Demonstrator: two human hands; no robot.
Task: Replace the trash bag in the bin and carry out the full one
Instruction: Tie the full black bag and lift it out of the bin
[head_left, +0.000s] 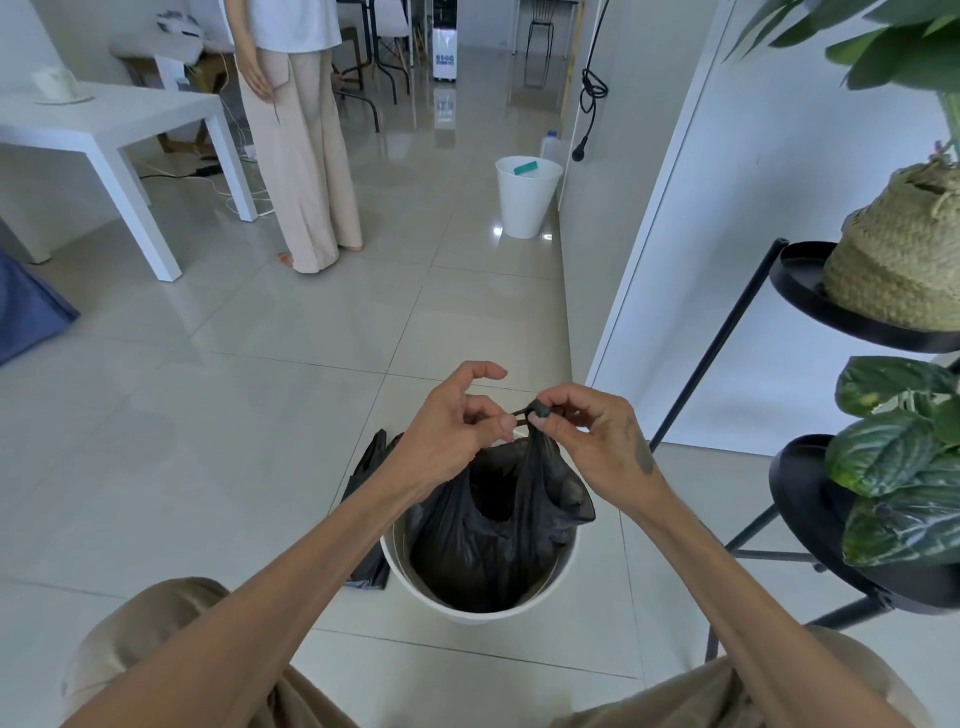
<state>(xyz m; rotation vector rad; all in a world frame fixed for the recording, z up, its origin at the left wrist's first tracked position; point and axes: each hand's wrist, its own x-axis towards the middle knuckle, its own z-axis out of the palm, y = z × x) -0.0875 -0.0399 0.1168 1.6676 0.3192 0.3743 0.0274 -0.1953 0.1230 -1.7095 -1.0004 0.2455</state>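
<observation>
Knees in tan trousers frame the bottom of my view; I am crouched over the round white plastic bin (470, 612) on the pale glossy tiled floor (218, 415).

Largest first: the bin stands upright between my forearms, its rim bare of any liner folded over it. Inside it sits the thin black plastic trash bag (493, 540), the full one, its body still down in the bin and its top drawn up to a neck above the rim.

Beside the bin on my left, touching its wall as far as I can tell, lies a second crumpled black plastic bag (370, 499), probably the fresh liner.

My left hand (457, 421) pinches one twisted handle strip. My right hand (587, 436) pinches the other at the small tight knot (538, 410). Both hands are closed on the bag's ends, close together, pulling against each other.

Handling judgement: the film is soft, slack and slippery, and looks easy to tear if jerked. Weight seems modest; the bag hangs loosely, not strained. Best hold for lifting is the gathered neck just under the knot, not the thin side panels.

Farther off, a second white bin (525, 200) stands by the wall.
</observation>
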